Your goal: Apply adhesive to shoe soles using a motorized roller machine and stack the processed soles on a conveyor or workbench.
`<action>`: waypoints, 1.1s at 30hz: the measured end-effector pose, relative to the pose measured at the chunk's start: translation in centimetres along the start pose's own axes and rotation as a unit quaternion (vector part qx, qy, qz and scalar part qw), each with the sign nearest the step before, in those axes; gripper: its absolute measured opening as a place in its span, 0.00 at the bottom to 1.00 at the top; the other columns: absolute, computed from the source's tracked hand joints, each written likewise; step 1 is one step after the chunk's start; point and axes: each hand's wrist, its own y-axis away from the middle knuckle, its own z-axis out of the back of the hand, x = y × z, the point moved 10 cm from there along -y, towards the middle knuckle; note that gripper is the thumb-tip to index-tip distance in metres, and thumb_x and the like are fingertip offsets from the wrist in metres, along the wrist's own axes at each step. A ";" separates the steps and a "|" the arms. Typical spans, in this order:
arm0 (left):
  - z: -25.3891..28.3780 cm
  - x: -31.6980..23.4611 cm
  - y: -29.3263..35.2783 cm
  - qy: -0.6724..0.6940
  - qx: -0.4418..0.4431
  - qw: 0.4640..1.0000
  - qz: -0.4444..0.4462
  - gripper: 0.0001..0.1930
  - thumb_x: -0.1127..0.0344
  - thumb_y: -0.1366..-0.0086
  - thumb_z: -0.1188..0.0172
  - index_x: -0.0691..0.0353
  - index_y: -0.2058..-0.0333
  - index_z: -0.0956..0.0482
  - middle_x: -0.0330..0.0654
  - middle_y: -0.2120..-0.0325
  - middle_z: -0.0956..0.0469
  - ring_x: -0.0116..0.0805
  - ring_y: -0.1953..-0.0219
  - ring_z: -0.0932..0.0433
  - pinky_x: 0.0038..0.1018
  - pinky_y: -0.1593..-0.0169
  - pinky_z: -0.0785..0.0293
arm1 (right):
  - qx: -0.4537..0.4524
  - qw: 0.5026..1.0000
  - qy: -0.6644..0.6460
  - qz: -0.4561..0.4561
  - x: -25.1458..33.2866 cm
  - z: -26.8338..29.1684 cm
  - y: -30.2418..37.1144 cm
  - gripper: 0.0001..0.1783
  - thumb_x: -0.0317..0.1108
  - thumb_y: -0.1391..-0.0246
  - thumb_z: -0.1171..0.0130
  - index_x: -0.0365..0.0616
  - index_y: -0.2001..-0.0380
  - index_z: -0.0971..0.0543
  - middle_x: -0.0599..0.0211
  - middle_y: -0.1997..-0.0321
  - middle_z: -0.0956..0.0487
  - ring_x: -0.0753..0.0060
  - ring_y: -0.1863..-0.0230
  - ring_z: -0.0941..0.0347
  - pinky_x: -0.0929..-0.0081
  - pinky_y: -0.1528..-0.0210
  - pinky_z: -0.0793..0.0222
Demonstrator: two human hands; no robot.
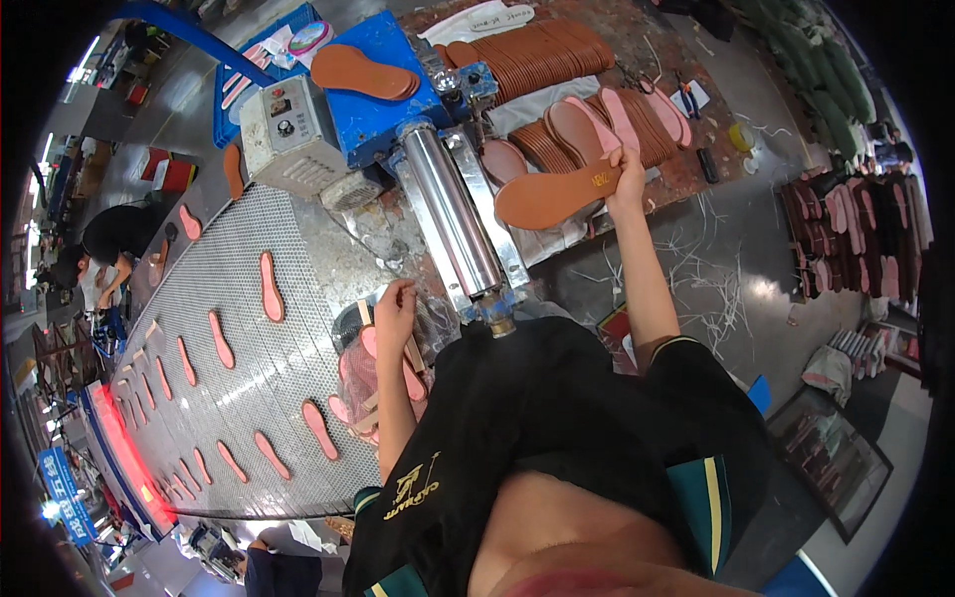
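Observation:
My right hand (627, 179) is closed on the heel end of a brown insole (547, 199), holding it flat just right of a shiny metal roller (453, 209). Beneath and beyond that hand, brown insoles (545, 147) stand packed in a row, with pink-faced insoles (619, 117) lying on top. My left hand (395, 306) hovers left of the roller's near end, its fingers loosely bent and nothing visible in them. Below it sits a mesh-sided bin (350, 373) with pink pieces inside.
Pink insoles (271, 287) lie spaced along a perforated conveyor belt (288, 229) at left. A control box (284, 129) and blue machine housing (383, 99) adjoin the roller. Pliers (688, 99) rest on the table's far right. Loose white strips (696, 284) litter the floor. A person (114, 239) bends at far left.

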 end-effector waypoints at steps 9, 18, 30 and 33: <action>0.4 -9.8 -2.4 -0.055 0.028 0.988 -0.143 0.33 0.69 0.51 0.35 0.64 0.44 0.35 0.53 0.47 0.31 0.48 0.45 0.32 0.33 0.43 0.35 | 0.056 0.994 0.088 0.041 -3.1 -5.6 3.2 0.16 0.37 0.40 0.57 0.45 0.82 0.33 0.70 0.73 0.30 0.76 0.67 0.36 0.77 0.59 0.42; 1.9 -15.1 -2.2 -0.176 0.066 0.958 -0.216 0.45 0.65 0.59 0.27 0.63 0.41 0.40 0.52 0.42 0.37 0.53 0.40 0.40 0.39 0.38 0.43 | 0.099 0.979 0.119 -0.133 -7.9 -6.4 6.6 0.27 0.55 0.37 0.60 0.41 0.71 0.25 0.70 0.80 0.27 0.83 0.84 0.36 0.85 0.84 0.44; 9.2 -8.0 -0.7 -0.212 -0.027 0.960 -0.179 0.39 0.71 0.58 0.32 0.61 0.44 0.35 0.49 0.45 0.35 0.51 0.45 0.35 0.37 0.42 0.37 | 0.153 0.853 0.435 -0.243 -20.9 13.0 10.7 0.18 0.48 0.41 0.48 0.45 0.76 0.26 0.73 0.84 0.28 0.81 0.86 0.34 0.81 0.86 0.42; 10.4 -2.8 -1.1 -0.098 -0.016 0.986 -0.131 0.39 0.70 0.59 0.31 0.59 0.44 0.35 0.49 0.48 0.33 0.51 0.45 0.35 0.39 0.44 0.36 | 0.200 0.797 0.503 -0.268 -22.4 17.0 14.0 0.19 0.49 0.43 0.47 0.44 0.76 0.26 0.70 0.83 0.28 0.79 0.85 0.34 0.80 0.86 0.42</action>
